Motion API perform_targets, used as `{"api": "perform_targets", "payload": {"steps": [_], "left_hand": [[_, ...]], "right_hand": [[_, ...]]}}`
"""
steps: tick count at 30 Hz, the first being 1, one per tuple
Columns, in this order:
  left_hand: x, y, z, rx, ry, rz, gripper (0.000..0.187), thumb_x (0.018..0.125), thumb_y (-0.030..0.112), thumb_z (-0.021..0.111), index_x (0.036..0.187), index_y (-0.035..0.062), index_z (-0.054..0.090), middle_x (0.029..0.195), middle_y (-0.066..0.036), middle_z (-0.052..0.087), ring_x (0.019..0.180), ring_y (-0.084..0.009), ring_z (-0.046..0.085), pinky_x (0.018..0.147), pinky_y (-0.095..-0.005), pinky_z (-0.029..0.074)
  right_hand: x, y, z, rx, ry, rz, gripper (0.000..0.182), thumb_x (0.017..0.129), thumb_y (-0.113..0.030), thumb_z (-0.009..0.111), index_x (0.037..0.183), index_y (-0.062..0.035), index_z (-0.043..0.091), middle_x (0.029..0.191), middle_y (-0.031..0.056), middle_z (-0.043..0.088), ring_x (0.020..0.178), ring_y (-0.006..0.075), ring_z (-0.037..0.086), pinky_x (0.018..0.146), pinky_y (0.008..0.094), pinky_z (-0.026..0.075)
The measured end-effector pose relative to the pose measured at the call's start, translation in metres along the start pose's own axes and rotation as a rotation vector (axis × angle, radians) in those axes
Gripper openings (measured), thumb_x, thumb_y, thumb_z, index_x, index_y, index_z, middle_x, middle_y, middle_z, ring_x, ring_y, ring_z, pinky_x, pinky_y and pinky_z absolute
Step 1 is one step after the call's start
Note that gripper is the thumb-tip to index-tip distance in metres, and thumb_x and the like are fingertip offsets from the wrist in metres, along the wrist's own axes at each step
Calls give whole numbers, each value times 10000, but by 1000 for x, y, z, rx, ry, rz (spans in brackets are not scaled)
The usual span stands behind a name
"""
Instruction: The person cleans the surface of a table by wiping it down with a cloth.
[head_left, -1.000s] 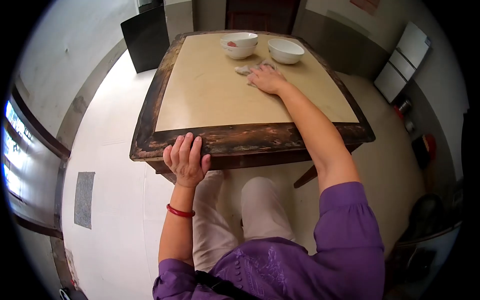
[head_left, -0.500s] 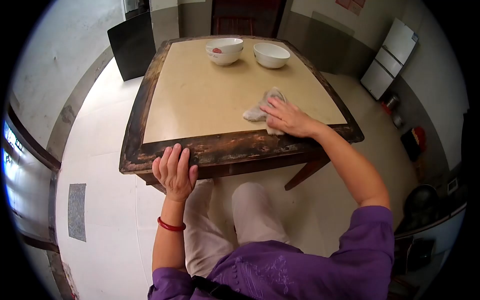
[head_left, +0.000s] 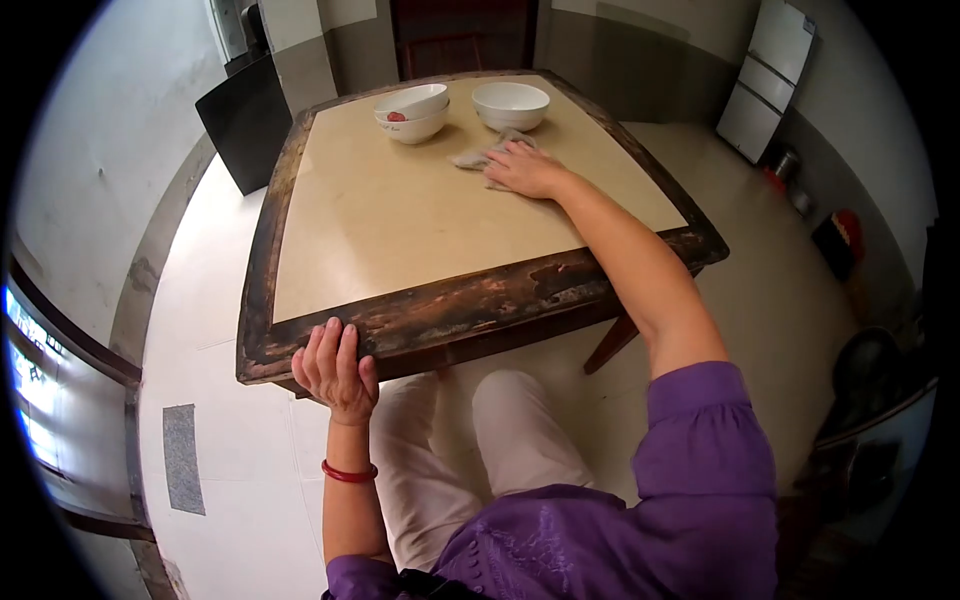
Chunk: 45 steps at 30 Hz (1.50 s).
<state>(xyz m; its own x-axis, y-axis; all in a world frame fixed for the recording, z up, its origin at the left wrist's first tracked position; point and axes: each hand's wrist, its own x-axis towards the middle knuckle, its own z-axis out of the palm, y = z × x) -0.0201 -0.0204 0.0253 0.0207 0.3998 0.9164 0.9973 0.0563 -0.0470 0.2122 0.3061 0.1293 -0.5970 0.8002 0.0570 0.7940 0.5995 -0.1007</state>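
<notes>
My right hand presses down on a crumpled grey-white cloth on the tabletop, just in front of a white bowl. Part of the cloth is hidden under the palm and fingers. To the left stand two stacked white bowls, the upper one tilted and showing a red mark. My left hand, with a red bangle at the wrist, rests at the near left corner of the table. Its fingers lie stretched over the worn dark wooden edge.
A dark panel stands on the floor past the table's left side. Against the right wall are a refrigerator and metal pots. My legs are below the near edge, and a table leg slants beside them.
My right hand has slid the cloth away from me and slightly left, up close to the single bowl. The left hand stays on the table edge; the camera view has shifted.
</notes>
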Motion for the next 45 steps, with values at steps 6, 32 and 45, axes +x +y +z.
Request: {"api": "perform_targets", "payload": {"steps": [6, 32, 45], "left_hand": [[1, 1, -4, -32, -16, -1, 340, 949, 286, 433, 1160, 82, 603, 1205, -92, 597, 1153, -271, 519, 1029, -425, 269], [0, 1, -3, -29, -2, 14, 456, 890, 431, 531, 1181, 82, 572, 1228, -92, 574, 1166, -277, 502, 1032, -439, 257], [2, 2, -5, -32, -18, 21, 444, 896, 425, 520, 1188, 94, 572, 1236, -86, 572, 1170, -274, 498, 1022, -440, 268]], "right_hand": [[-49, 71, -3, -29, 46, 191, 627, 922, -547, 343, 1440, -194, 345, 1505, 146, 269, 1400, 315, 224, 1126, 442, 193], [-54, -189, 13, 73, -26, -341, 663, 905, -551, 357, 1442, -162, 342, 1505, 187, 251, 1403, 355, 197, 1137, 441, 141], [-111, -37, -17, -104, -4, -233, 553, 945, -440, 375, 1405, -133, 385, 1454, 165, 357, 1371, 301, 294, 1118, 426, 235]]}}
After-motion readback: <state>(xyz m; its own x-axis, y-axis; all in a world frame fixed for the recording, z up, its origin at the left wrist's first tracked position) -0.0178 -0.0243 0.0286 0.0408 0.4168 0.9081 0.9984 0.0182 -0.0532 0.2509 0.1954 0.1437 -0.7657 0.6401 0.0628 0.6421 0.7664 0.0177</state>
